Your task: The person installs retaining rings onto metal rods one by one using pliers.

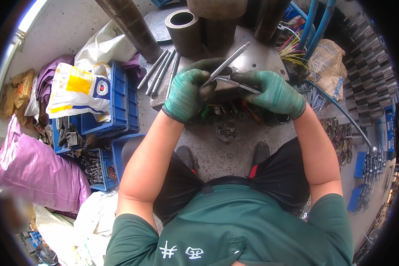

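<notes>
My left hand [184,94], in a green knitted glove with dark fingers, is closed around a metal rod [229,59]. The rod slants up and to the right and narrows at its far end. Facing it, my right hand [277,94], gloved the same way, grips a slim hand tool with a bent metal tip [227,81]. That tip reaches left to the lower part of the rod near my left fingers; whether it touches cannot be made out. Several similar metal rods [160,73] lie side by side on the left of the steel plate [264,55].
A thick steel sleeve [185,36] stands on the plate between dark columns [131,26]. Blue crates [125,99] with bags and metal parts are at left. Wires [297,56], blue hoses [314,26] and stacked metal cylinders [363,66] occupy the right.
</notes>
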### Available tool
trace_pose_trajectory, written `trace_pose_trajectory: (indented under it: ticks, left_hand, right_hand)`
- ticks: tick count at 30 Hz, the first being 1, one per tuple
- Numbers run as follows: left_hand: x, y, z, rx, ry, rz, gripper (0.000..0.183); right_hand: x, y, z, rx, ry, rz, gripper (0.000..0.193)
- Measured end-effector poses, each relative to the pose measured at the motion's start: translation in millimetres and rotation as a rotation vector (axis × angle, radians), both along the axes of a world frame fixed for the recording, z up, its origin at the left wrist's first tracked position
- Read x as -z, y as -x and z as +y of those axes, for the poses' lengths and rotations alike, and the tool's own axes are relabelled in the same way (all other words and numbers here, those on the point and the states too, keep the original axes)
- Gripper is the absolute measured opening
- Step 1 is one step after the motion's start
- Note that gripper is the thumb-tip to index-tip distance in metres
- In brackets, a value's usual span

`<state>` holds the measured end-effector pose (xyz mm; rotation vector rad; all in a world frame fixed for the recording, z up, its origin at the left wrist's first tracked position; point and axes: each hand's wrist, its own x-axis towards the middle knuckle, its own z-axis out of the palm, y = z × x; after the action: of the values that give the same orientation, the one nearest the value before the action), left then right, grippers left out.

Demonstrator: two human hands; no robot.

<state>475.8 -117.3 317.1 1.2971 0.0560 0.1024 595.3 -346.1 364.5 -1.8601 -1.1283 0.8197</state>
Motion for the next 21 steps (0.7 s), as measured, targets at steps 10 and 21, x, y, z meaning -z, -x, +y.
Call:
trace_pose_trajectory:
  ticks: [10,21]
  left_hand:
    - [18,-6,11,0.087,0.484,0.044,0.05]
    - [11,-1,24,0.011,0.53,-0.04,0.072]
  right_hand:
    - [2,2,-8,0.019,-0.087,0.751,0.061]
    - [23,-1,-5,0.44,-0.28,0.419,0.046]
